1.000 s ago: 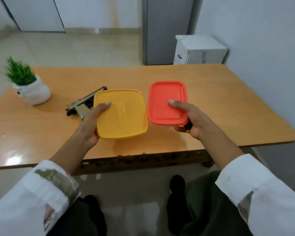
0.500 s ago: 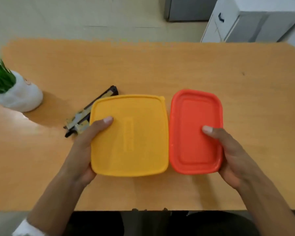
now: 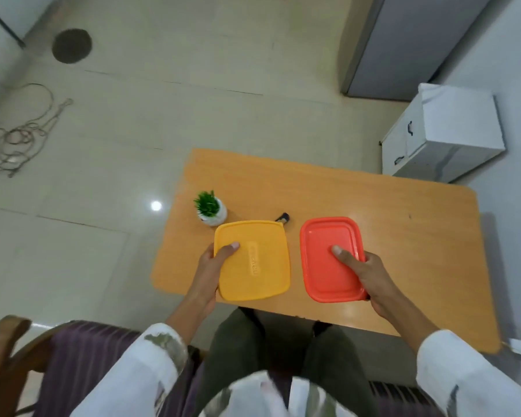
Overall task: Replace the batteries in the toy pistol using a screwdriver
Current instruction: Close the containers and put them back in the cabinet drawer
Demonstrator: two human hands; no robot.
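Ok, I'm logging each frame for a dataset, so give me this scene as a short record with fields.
left hand: grips yellow box, thumb on its lid
right hand: grips red box, thumb on its lid
toy pistol: on table, mostly hidden behind yellow box
potted plant: left of toy pistol
screwdriver: not visible

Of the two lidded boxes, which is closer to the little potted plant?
The yellow box, held by the left hand: its far corner shows just beside the potted plant. The red box, in the right hand, is farther to the right.
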